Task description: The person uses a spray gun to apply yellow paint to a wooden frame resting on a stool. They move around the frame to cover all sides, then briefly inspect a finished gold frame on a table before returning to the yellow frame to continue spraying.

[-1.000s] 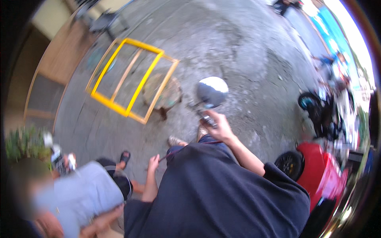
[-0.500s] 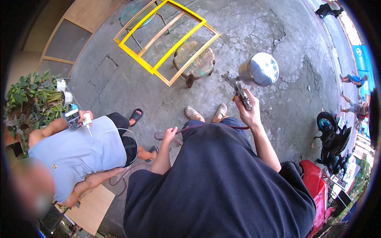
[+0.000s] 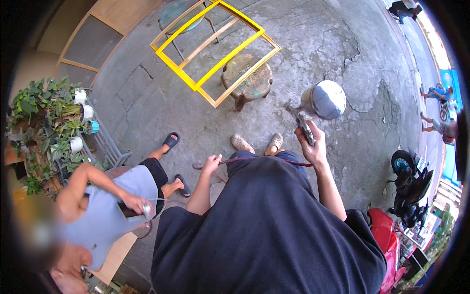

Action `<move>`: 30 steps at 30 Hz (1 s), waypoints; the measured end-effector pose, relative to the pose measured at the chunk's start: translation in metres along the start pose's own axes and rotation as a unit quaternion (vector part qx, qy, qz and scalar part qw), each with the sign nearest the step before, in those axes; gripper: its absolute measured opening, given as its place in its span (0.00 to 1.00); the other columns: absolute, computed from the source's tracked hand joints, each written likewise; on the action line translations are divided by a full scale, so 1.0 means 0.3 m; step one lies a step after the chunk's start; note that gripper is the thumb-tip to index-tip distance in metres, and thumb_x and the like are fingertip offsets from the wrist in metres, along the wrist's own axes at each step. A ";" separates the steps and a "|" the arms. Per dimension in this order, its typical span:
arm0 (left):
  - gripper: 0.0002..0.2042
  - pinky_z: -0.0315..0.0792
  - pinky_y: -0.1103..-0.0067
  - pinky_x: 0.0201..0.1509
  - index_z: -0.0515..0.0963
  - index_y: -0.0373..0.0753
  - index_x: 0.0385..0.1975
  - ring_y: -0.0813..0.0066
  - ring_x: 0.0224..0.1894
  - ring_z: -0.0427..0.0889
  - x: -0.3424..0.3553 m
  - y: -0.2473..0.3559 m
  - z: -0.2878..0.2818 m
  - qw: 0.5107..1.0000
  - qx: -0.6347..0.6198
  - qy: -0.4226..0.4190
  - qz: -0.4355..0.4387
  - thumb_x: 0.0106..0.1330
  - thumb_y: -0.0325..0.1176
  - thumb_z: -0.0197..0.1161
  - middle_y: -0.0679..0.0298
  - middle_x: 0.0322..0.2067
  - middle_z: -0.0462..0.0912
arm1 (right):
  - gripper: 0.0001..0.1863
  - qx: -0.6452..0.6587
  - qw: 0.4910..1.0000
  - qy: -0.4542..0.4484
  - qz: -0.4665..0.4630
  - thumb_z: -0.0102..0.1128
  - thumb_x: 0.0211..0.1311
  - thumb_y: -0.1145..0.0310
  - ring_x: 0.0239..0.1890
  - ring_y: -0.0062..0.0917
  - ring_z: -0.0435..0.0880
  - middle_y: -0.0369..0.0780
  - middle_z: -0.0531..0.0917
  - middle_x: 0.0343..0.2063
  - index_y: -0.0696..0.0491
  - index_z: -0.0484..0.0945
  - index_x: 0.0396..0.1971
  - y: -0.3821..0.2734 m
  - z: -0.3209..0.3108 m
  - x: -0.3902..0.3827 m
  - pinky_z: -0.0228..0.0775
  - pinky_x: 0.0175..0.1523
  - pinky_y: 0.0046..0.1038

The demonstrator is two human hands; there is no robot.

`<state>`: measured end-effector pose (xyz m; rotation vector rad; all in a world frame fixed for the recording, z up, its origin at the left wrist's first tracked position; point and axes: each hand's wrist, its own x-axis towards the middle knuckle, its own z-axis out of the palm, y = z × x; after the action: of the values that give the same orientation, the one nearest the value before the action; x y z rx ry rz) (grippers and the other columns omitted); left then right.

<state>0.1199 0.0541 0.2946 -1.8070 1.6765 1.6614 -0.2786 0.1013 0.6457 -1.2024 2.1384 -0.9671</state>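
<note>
My right hand (image 3: 316,143) grips a metal spray gun (image 3: 307,131), with a shiny round metal cup (image 3: 327,100) at its far side. A dark red hose (image 3: 245,159) runs across in front of my legs between my two hands. My left hand (image 3: 212,163) is closed around this hose near its looped left end. Beyond the gun, to the left, lies a rectangular frame (image 3: 230,47) with yellow bars and bare wooden bars. It rests over a worn, paint-stained round stool (image 3: 248,78) and a blue-green stool (image 3: 179,22). The spray gun is apart from the frame.
At my left, a person in a grey shirt (image 3: 105,206) sits beside potted plants (image 3: 54,112) on a metal rack. A black motorcycle (image 3: 409,183) and a red one (image 3: 384,235) stand at right. The cracked concrete floor (image 3: 323,54) spreads ahead; people are farther right.
The person at left has lowered the phone and white plug from chest height and leaned back. My hands keep their grips; the view has shifted slightly, and the gun appears a little lower.
</note>
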 end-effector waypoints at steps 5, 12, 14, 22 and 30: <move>0.28 0.75 0.66 0.42 0.85 0.34 0.32 0.57 0.35 0.85 -0.020 0.020 -0.001 0.998 0.064 0.027 -0.002 0.69 0.60 0.58 0.50 0.31 0.86 | 0.16 0.006 0.998 0.012 -0.054 0.68 0.63 0.65 0.30 0.40 0.83 0.49 0.83 0.29 0.58 0.78 0.45 0.001 0.010 -0.009 0.74 0.41 0.34; 0.28 0.76 0.64 0.44 0.85 0.35 0.33 0.54 0.38 0.86 -0.062 -0.012 0.002 0.999 0.021 0.029 -0.001 0.68 0.60 0.58 0.49 0.32 0.87 | 0.13 0.014 1.000 0.023 0.005 0.66 0.64 0.66 0.24 0.29 0.77 0.44 0.79 0.23 0.58 0.78 0.43 0.011 0.026 -0.004 0.70 0.35 0.30; 0.28 0.76 0.64 0.45 0.86 0.36 0.32 0.54 0.38 0.86 -0.062 -0.037 0.003 0.997 0.066 0.042 -0.003 0.68 0.60 0.58 0.49 0.31 0.87 | 0.13 0.051 0.999 -0.016 0.009 0.65 0.64 0.66 0.24 0.31 0.78 0.45 0.80 0.24 0.58 0.78 0.43 0.009 0.032 0.001 0.70 0.35 0.31; 0.29 0.76 0.63 0.45 0.86 0.36 0.32 0.53 0.39 0.86 -0.102 -0.104 0.046 0.999 0.004 0.036 -0.022 0.69 0.61 0.56 0.50 0.33 0.87 | 0.14 0.049 0.994 -0.023 0.097 0.66 0.63 0.66 0.29 0.33 0.83 0.45 0.82 0.26 0.57 0.78 0.44 -0.001 0.040 0.010 0.73 0.38 0.32; 0.28 0.76 0.64 0.45 0.86 0.37 0.32 0.54 0.39 0.86 -0.116 -0.107 0.069 0.999 -0.024 0.033 -0.035 0.69 0.60 0.57 0.50 0.32 0.87 | 0.15 -0.010 1.000 -0.015 0.017 0.67 0.62 0.65 0.29 0.36 0.83 0.47 0.82 0.27 0.57 0.79 0.45 -0.025 0.045 0.022 0.73 0.38 0.34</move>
<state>0.1417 0.1009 0.2969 -1.9404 1.5931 1.6437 -0.2685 0.0885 0.6427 -1.1783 2.1430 -0.9087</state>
